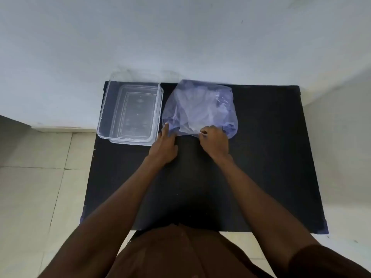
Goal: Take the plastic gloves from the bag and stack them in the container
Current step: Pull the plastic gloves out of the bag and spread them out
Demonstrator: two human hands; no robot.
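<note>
Gloves (pixel 195 112) show as pale crumpled film inside the bag (pixel 200 109), at the far middle of the black tabletop (pixel 271 157). Left of it, just beside, stands the clear container (pixel 131 106), nothing in it. The left hand (pixel 164 146) lies with fingers straight, tips touching the bag's near left edge. The right hand (pixel 214 141) is curled, pinching the bag's near edge.

A black table (pixel 261 157) stands against a white wall (pixel 180 37) on pale floor tiles (pixel 30 187).
</note>
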